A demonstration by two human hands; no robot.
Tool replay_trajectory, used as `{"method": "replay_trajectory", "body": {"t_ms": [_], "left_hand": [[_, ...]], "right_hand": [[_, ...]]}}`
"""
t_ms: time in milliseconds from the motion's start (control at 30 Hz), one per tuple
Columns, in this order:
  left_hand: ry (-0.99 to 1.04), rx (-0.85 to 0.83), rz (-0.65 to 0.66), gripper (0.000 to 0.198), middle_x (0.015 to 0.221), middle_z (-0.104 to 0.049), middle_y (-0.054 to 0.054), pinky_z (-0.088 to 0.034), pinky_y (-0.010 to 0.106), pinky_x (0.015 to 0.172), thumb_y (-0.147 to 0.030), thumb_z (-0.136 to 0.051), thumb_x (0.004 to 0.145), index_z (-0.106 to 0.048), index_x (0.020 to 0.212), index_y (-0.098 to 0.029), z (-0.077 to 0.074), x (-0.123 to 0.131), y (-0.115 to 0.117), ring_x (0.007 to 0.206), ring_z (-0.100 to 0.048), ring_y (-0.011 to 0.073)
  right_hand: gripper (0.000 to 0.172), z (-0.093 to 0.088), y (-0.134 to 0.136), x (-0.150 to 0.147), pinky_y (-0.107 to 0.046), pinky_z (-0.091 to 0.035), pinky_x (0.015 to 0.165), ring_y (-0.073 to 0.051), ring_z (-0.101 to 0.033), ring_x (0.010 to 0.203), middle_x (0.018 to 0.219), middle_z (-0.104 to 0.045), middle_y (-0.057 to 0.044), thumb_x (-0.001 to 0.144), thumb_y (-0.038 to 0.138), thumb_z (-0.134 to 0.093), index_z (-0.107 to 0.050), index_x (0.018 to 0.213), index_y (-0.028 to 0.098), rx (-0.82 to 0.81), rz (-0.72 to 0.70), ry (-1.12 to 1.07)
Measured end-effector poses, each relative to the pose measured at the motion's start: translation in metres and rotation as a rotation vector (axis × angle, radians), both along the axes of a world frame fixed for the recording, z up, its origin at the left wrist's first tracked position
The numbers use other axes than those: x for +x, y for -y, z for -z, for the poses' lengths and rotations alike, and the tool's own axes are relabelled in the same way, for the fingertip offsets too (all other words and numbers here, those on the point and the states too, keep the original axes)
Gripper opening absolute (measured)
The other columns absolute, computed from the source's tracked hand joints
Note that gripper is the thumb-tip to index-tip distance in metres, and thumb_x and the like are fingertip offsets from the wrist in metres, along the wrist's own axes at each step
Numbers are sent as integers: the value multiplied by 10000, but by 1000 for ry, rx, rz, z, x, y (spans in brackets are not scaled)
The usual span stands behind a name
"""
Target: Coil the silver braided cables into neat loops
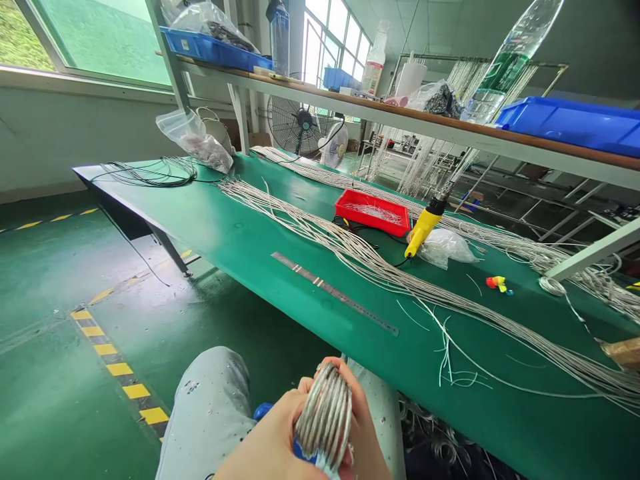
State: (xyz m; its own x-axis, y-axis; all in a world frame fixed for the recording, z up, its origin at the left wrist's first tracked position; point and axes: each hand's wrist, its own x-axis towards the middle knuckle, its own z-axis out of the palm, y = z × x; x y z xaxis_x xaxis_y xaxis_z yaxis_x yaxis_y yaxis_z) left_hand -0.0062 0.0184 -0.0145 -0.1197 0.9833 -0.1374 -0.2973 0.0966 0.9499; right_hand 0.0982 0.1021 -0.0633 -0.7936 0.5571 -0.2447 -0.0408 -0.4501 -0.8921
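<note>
The left hand [263, 447] and right hand [366, 437] hold a coil of white wire [325, 417] just below the green workbench [240, 247]. A hand can go over the bench in front of the steel ruler [335, 293]. Past that, a long pile of white wires [380, 273] is in the way. Behind it sit a red tray [373, 212] and a yellow heat gun [425, 227]. The shelf [450, 127] seems to hang low above them.

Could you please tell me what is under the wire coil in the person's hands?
A blue object shows under the coil, beside a white strip. The left hand and right hand cover the rest, so its shape is hidden.
</note>
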Motion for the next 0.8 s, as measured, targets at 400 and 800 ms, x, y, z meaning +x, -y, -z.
{"method": "replay_trajectory", "body": {"t_ms": [400,800], "left_hand": [[24,-237,-163,404,453,-575,-60,-315,219,471,-533,-732,727,-530,751,-183,9,-2,9,394,-504,92],[-214,-288,35,325,755,-719,36,-444,272,653,-474,-743,670,-640,775,-185,-6,-2,14,738,-610,209]], "right_hand": [[685,-14,-33,1,-450,-467,1043,-324,-463,1320,1510,-360,-125,899,557,-563,-323,1477,279,901,-34,56],[433,-15,-31,12,-315,-525,764,-234,-664,847,981,-680,-43,795,308,-582,-553,1224,258,1060,-213,16]]}}
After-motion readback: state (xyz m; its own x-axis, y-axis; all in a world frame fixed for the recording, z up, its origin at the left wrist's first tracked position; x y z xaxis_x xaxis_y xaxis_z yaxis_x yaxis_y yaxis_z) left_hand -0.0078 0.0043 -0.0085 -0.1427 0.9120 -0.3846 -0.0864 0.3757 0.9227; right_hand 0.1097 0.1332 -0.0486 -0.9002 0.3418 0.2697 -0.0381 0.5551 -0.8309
